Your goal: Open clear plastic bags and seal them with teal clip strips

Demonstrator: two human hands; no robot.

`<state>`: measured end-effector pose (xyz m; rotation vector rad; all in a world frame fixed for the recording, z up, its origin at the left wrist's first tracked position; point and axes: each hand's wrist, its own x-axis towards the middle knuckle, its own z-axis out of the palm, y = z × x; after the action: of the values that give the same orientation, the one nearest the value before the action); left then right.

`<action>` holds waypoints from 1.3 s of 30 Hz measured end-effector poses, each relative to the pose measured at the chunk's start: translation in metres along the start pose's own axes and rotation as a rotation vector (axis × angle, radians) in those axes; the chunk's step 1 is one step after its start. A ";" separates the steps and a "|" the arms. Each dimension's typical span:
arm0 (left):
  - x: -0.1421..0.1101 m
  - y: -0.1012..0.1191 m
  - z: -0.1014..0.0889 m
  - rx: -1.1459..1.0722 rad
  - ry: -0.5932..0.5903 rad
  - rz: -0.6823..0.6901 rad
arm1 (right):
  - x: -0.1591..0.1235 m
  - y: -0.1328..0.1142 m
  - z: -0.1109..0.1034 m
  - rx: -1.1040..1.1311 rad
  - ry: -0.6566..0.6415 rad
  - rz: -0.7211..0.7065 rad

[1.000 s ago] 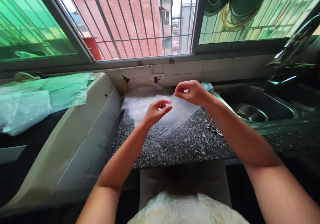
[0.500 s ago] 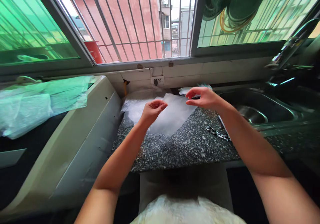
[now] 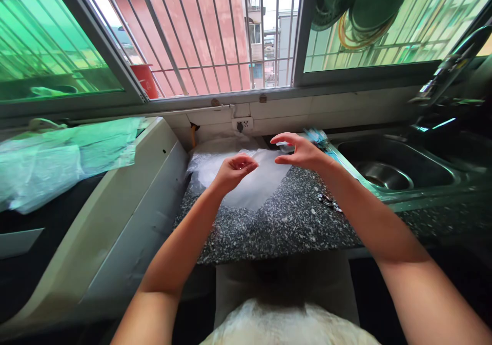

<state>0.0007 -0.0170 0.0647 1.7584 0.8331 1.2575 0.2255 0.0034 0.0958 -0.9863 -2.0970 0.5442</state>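
A frosted, see-through plastic bag (image 3: pixel 255 188) hangs just over the speckled countertop, its upper edge at my left hand (image 3: pixel 235 170). The fingertips of that hand are pinched together on the bag. My right hand (image 3: pixel 302 153) is at the bag's upper right, with thumb and forefinger spread apart and nothing seen between them. Behind my left hand lies a pile of clear plastic bags (image 3: pixel 207 160). Past my right hand sits a small blue-and-white plastic packet (image 3: pixel 317 137), partly hidden. A beaded chain (image 3: pixel 328 201) lies near my right forearm.
On the right is a sink (image 3: pixel 403 155) with a metal bowl (image 3: pixel 386 175) and a faucet (image 3: pixel 442 73). A white appliance (image 3: pixel 142 196) with plastic sheeting (image 3: pixel 69 153) on it borders the granite countertop (image 3: pixel 269 237) on the left. A wall socket (image 3: pixel 244 124) is behind.
My right hand has moved left, towards my left hand, with its fingers wider apart. The bag's right side has drawn in. My left hand has hardly moved.
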 end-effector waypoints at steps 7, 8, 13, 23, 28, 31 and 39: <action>-0.001 0.000 -0.006 -0.013 0.002 -0.035 | 0.002 -0.009 0.011 0.032 -0.006 -0.022; 0.000 0.000 -0.006 -0.016 0.008 -0.057 | 0.001 -0.010 0.012 0.022 -0.003 -0.032; 0.007 0.005 -0.005 -0.002 0.040 -0.068 | -0.001 -0.017 0.014 -0.037 -0.011 -0.049; 0.011 0.010 0.004 0.074 0.078 0.076 | -0.006 -0.011 0.013 -0.075 -0.019 -0.057; 0.007 0.008 -0.001 0.063 0.094 0.057 | -0.013 -0.004 0.012 -0.086 -0.033 -0.028; 0.006 0.008 -0.002 0.064 0.102 0.052 | -0.014 -0.002 0.013 -0.071 -0.022 -0.023; 0.004 0.006 -0.005 0.020 0.128 0.013 | -0.017 -0.003 0.014 -0.045 -0.005 -0.009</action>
<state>-0.0027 -0.0150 0.0726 1.7154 0.9110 1.3870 0.2207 -0.0130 0.0816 -1.0011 -2.1256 0.4970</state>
